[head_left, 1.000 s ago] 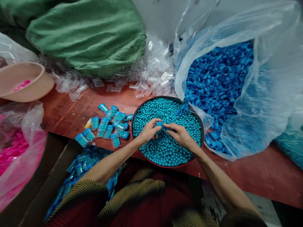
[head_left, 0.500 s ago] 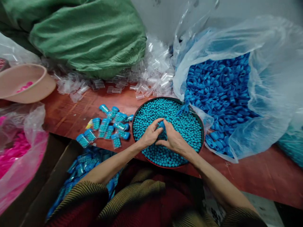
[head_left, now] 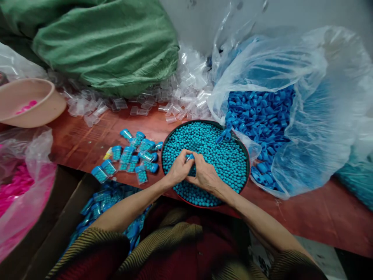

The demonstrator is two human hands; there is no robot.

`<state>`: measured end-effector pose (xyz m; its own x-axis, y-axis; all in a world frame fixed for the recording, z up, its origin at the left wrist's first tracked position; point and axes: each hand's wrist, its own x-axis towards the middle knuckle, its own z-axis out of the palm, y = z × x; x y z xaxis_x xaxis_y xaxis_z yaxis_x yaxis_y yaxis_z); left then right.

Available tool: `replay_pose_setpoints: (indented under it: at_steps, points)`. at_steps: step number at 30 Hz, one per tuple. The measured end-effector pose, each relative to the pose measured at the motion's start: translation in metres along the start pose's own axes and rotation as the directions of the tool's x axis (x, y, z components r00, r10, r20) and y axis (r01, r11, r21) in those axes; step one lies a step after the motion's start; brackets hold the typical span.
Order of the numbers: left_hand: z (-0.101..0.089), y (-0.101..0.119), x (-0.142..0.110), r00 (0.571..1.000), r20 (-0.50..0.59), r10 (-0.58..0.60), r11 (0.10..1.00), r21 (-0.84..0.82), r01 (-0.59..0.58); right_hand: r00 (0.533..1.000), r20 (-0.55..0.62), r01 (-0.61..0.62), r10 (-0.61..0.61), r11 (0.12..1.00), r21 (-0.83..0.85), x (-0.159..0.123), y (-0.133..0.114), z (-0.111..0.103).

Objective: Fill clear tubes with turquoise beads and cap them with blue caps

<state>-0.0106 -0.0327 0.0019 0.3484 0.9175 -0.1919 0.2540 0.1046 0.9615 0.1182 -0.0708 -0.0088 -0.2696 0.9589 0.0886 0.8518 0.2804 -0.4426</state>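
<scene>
Over a round basin [head_left: 248,177] filled with small turquoise beads [head_left: 204,136], my two hands meet fingertip to fingertip. Between them is a small bottle with a blue cap [head_left: 190,157]; its lower part is mostly hidden by the fingers. My left hand [head_left: 178,170] is closed around its left side. From the right, my right hand [head_left: 205,173] presses on it with thumb and fingers. Two loose blue caps [head_left: 224,136] lie on the beads by the basin's far right rim. Left of the basin, several bead-filled clear bottles with blue caps [head_left: 126,157] lie on the table.
A plastic bag [head_left: 317,147] of blue caps stands open at the right. Clear empty tubes [head_left: 189,93] are heaped behind, beside a green cloth sack [head_left: 107,46]. At the left are a pale bowl [head_left: 55,102], a bag of pink pieces [head_left: 37,175] and a cardboard box edge [head_left: 67,206].
Both hands have drawn closer together and shifted slightly left and down, with the bottle between them. The bag's right-hand film has sagged inward over the blue caps.
</scene>
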Motion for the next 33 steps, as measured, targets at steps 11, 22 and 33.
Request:
replay_pose_setpoints:
  at_steps: [11, 22, 33]
  points:
    - [-0.114, -0.003, -0.011, 0.888, -0.359, 0.287, 0.491, 0.851, 0.185, 0.99, -0.126, -0.126, 0.057, 0.743, -0.657, 0.046, 0.107, -0.047]
    - [0.006, -0.002, 0.069, 0.994, -0.015, 0.108, 0.537, 0.842, -0.046, 0.993, 0.058, -0.044, 0.106, 0.763, -0.644, 0.025, 0.086, -0.026]
    - [0.007, -0.009, 0.078, 0.994, 0.062, 0.091, 0.657, 0.746, -0.107, 0.978, -0.148, -0.171, 0.145, 0.969, -0.181, 0.034, 0.099, -0.03]
